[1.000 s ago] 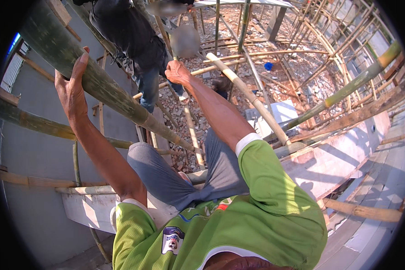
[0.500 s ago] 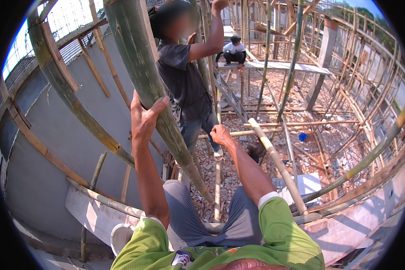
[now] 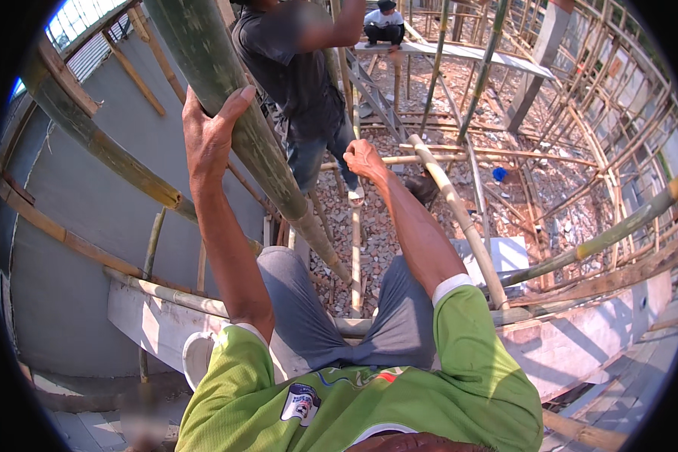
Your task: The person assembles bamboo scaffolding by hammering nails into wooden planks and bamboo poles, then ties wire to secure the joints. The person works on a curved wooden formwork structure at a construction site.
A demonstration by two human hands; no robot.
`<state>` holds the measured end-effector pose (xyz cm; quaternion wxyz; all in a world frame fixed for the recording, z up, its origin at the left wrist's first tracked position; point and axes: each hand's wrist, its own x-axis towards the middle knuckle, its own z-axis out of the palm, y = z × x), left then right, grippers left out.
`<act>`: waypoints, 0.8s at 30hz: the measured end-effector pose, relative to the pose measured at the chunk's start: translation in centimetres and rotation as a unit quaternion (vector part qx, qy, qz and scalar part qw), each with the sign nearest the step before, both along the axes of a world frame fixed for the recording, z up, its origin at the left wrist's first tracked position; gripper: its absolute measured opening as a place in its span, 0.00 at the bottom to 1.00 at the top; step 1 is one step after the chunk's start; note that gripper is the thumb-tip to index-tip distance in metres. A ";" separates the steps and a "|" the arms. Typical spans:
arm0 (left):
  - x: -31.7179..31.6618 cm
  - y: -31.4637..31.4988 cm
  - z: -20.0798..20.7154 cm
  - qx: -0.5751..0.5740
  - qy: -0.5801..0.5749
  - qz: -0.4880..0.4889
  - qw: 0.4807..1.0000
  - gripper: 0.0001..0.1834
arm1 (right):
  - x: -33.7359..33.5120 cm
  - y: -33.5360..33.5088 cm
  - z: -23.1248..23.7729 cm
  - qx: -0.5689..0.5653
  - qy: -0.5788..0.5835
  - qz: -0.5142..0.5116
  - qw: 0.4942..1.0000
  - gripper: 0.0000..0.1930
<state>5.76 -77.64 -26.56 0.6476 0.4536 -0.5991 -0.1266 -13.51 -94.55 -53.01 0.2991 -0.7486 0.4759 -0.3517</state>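
Note:
A thick green bamboo pole [image 3: 260,143] slants down from the upper left to a point between my knees. My left hand [image 3: 212,135] is wrapped round its upper part, thumb on the near face. Held out in front, my right hand [image 3: 365,158] is closed, its fingers curled in; what it may hold is hidden. It sits to the right of the pole and apart from it. Just past the pole stands a co-worker in a dark shirt [image 3: 301,98], with an arm raised.
A grey wall [image 3: 90,264] fills the left, crossed by another bamboo pole [image 3: 120,166]. A pale bamboo pole [image 3: 459,211] leans at right. Rubble [image 3: 429,98] covers the ground below. Another person [image 3: 384,29] crouches on a plank [image 3: 459,51] among scaffold poles.
My view has tipped downward, so the surroundings sit higher in the picture. My left hand keeps its hold on the bamboo pole; my right hand stays closed.

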 end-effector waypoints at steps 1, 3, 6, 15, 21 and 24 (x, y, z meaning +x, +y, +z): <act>0.2 -0.1 0.0 -0.001 -0.002 -0.004 1.000 0.28 | 0.0 0.3 0.6 0.000 0.005 0.002 1.000 0.13; 0.2 -0.4 -0.3 0.002 -0.004 -0.015 1.000 0.28 | -0.6 0.5 0.9 -0.021 0.010 0.014 1.000 0.13; 0.6 -1.4 -0.5 -0.012 -0.009 -0.045 0.999 0.27 | -1.5 0.0 0.9 -0.034 0.042 0.025 0.998 0.14; -1.7 0.5 -0.4 -0.056 0.023 -0.010 0.998 0.21 | -2.3 -1.0 1.2 0.006 0.061 0.011 0.998 0.12; -0.7 0.3 0.2 -0.056 0.008 -0.056 0.997 0.21 | -2.7 -0.1 2.0 0.076 -0.041 -0.015 0.996 0.15; -0.7 0.4 0.4 -0.008 0.036 -0.058 0.998 0.22 | -1.5 1.1 4.2 0.084 -0.039 0.006 0.996 0.15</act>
